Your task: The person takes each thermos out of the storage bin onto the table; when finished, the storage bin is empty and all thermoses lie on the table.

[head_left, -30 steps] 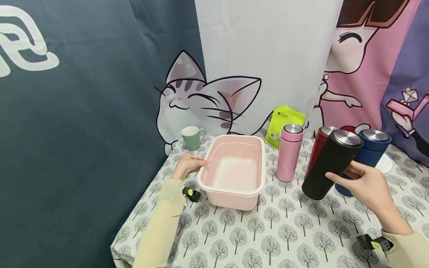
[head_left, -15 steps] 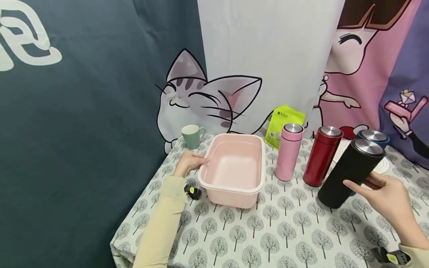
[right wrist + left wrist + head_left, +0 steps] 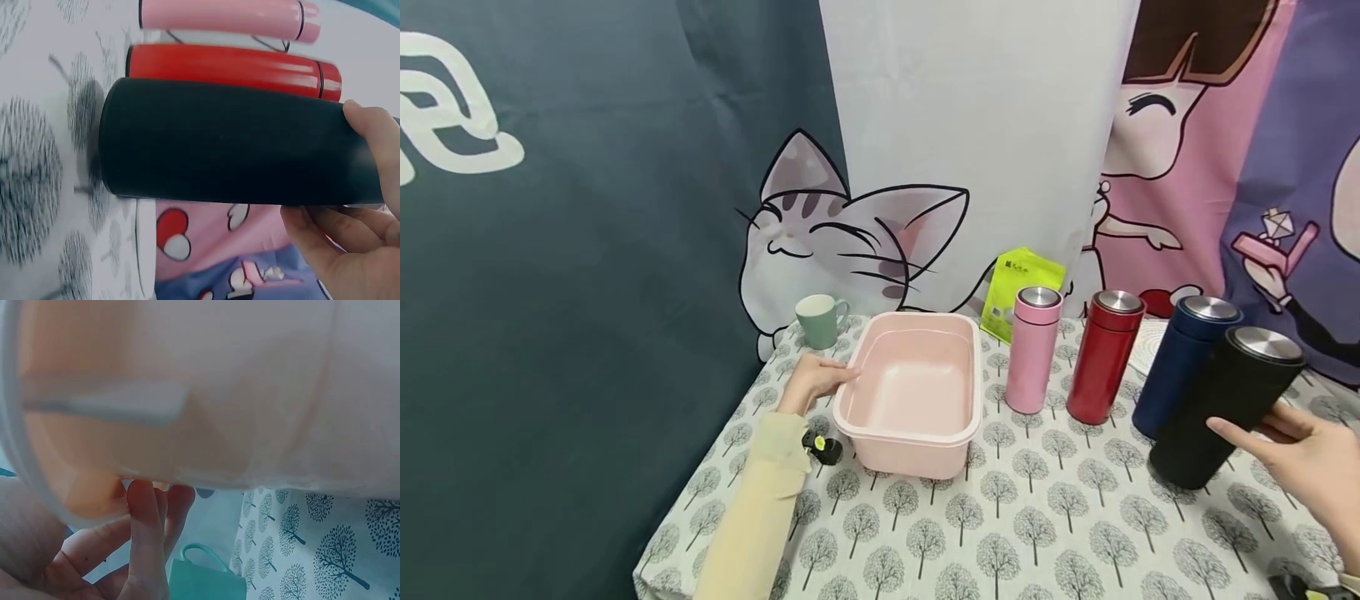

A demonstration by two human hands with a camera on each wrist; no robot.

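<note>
My left hand (image 3: 814, 382) pinches the left rim of a pale pink plastic basin (image 3: 910, 440), thumb over the edge and fingers outside beneath it, as the left wrist view also shows. The basin has nothing in it. At the right, my right hand (image 3: 1311, 462) grips a black thermos bottle (image 3: 1221, 412) with a silver lid, thumb on one side and fingers on the other. That bottle leans to the right, its base close to the cloth; whether it touches I cannot tell. It partly covers a blue thermos (image 3: 1180, 367). Left of these stand a red thermos (image 3: 1101, 362) and a pink thermos (image 3: 1032, 358).
A green mug (image 3: 818, 323) stands behind the basin at the left. Behind the pink thermos is a lime-green pouch (image 3: 1011, 292). A white round item (image 3: 1146, 346) lies partly hidden behind the blue thermos. A tree-print cloth (image 3: 917, 533) covers the table.
My right hand has carried the black thermos rightward and toward me, from in front of the red thermos to the right of the blue one. My left hand stays on the basin rim.
</note>
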